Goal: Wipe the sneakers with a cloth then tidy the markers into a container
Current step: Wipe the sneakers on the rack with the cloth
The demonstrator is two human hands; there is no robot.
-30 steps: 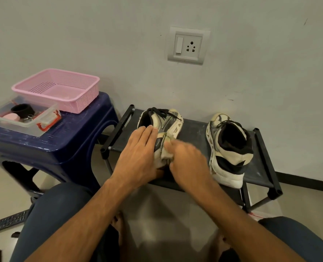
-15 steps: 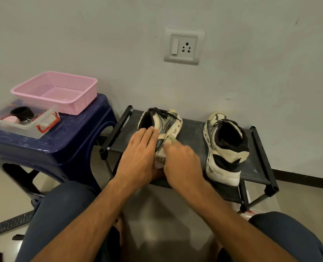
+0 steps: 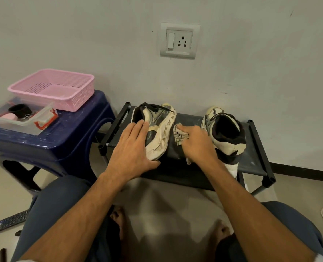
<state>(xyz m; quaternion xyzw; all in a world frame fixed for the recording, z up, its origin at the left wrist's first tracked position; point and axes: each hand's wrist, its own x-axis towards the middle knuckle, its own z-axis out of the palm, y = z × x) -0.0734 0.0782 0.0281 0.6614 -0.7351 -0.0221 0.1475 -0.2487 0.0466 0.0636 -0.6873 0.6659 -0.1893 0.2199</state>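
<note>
Two white, grey and black sneakers sit on a low black rack (image 3: 255, 163). The left sneaker (image 3: 159, 129) lies tipped onto its side, sole edge facing right. My left hand (image 3: 132, 150) rests flat on its heel and side, fingers straight. My right hand (image 3: 196, 142) grips a crumpled pale cloth (image 3: 179, 134) on the rack surface just right of that sneaker's sole. The right sneaker (image 3: 223, 133) stands upright beside my right hand. No markers can be made out.
A blue plastic stool (image 3: 49, 140) to the left carries a pink basket (image 3: 53, 88) and a clear container (image 3: 24, 120) with small items. A remote (image 3: 11, 222) lies on the floor at left. The wall with a socket is behind the rack. My knees frame the bottom.
My right hand with the cloth has moved right, off the left sneaker's side onto the rack. The left sneaker is now tipped over and its sole edge shows. My left hand has stayed on it.
</note>
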